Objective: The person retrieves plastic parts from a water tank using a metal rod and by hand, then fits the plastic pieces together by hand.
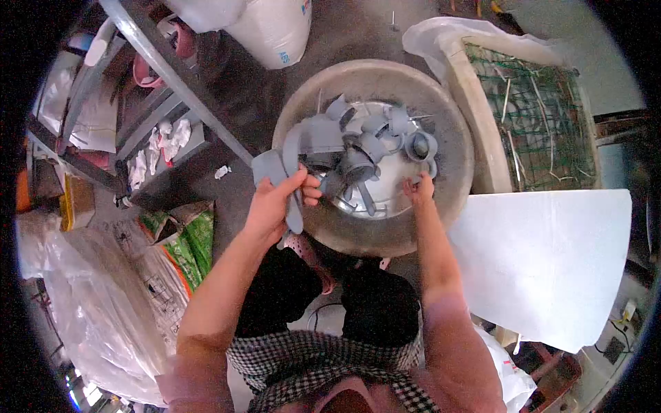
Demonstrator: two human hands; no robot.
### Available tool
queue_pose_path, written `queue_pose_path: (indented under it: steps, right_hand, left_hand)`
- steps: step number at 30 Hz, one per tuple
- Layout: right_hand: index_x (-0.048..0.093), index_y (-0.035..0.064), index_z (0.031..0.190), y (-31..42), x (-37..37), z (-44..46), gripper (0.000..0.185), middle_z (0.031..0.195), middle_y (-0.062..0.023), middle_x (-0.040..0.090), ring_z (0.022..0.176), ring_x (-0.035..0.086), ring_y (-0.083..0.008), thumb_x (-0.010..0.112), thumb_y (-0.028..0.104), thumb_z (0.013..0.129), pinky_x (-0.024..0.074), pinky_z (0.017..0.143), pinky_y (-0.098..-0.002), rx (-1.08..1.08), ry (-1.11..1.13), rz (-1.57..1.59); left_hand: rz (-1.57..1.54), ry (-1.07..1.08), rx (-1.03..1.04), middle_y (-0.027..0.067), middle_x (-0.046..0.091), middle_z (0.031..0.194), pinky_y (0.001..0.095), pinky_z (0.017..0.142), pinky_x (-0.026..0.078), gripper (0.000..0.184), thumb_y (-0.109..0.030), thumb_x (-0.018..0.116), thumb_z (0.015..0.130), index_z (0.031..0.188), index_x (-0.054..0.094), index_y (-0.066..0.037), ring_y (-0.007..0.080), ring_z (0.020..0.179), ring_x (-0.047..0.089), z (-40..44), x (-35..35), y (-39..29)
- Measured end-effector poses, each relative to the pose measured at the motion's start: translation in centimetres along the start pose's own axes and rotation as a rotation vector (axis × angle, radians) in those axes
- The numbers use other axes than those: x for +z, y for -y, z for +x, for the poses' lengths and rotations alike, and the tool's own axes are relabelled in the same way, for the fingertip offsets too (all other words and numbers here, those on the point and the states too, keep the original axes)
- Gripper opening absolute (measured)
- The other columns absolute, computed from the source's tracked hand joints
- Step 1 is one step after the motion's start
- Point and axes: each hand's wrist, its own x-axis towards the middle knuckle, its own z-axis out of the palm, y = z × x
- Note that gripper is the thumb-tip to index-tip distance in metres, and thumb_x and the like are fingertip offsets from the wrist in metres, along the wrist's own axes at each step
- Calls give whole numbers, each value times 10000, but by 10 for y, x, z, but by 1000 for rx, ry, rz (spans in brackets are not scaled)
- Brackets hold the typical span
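Observation:
My left hand (pixel 279 203) is closed around several grey plastic parts with long, round-ended strips (pixel 292 158), held over the left rim of a large round basin (pixel 441 213). More grey plastic pieces (pixel 379 131), some cup-like or ring-shaped, lie heaped in the basin. Inside its right side, my right hand (pixel 418 187) has its fingers bent at a small grey plastic part (pixel 421 146). The fingertips are partly hidden, so whether they grip it is hard to make out.
A metal frame (pixel 179 86) rises at the left. White sacks (pixel 268 31) stand behind the basin. To the right are a padded box with green netting (pixel 530 117) and a white board (pixel 544 261). Plastic bags (pixel 103 316) and a printed sack (pixel 189 241) lie at the lower left.

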Motion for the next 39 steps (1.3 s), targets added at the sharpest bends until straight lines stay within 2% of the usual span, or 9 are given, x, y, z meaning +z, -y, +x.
queue_pose_path:
  steps: [8,10,18,22,26,29,31,34,39]
  right_hand:
    - [471,40,858,10,28,-169,285,571,-116,534,442,520,-237,502,321,895,404,398,-349,-618,421,-893]
    - [481,13,847,3,40,-213,306,607,-208,540,559,540,-395,432,305,922,429,516,-444,-1391,544,-1136]
    - [394,17,1230,30,53,-354,360,912,-314,547,855,526,-471,400,211,925,432,671,-469,-1053,825,-1315]
    - [322,7,1290,27,38,-361,440,1023,-305,528,888,523,-463,443,169,899,430,729,-470,-1285,1010,-1382]
    - [353,1,1263,15,43,-357,479,1062,-282,530,926,542,-418,518,216,867,437,783,-422,-1477,1102,-1222]
    - [380,5,1246,26,39,-363,550,1091,-244,538,952,568,-332,608,252,811,439,817,-373,-1080,1301,-1622]
    - [411,10,1230,22,29,-325,584,1034,-203,581,923,593,-280,664,264,768,453,803,-360,-1441,1163,-1658]
    - [524,6,1131,62,18,-343,424,936,-170,625,874,612,-275,648,205,777,473,783,-356,-1176,920,-1696]
    - [590,3,1021,42,31,-364,307,951,-194,610,869,602,-332,636,196,787,476,763,-386,-1270,1005,-1605]
  left_hand:
    - [-101,115,117,81,620,824,311,643,501,193,-168,603,843,933,553,-5,191,738,610,-3,31,41]
    - [-137,32,174,81,615,898,318,698,495,191,-148,612,836,944,538,-8,198,824,601,-5,42,50]
    - [-511,413,244,67,585,872,344,776,467,136,-27,577,821,926,499,-65,208,897,575,-61,50,21]
    - [-324,336,405,86,584,866,339,736,477,163,-11,589,804,939,504,-41,202,800,602,-87,40,17]
    - [-206,194,480,82,610,784,336,707,500,93,-1,580,807,873,521,-30,196,751,609,-110,28,5]
    - [376,-38,808,57,607,740,295,591,488,56,19,568,802,853,551,2,161,652,594,-67,-17,18]
    - [265,-66,857,52,619,645,310,557,470,87,-56,582,810,863,590,12,120,579,572,-99,-47,-8]
    - [599,-188,1003,33,600,677,275,544,458,73,-79,571,833,801,583,-14,119,593,556,-163,-122,-58]
    - [259,-30,844,66,604,782,297,636,480,122,-65,583,835,926,518,-17,151,677,585,-267,-167,-96]
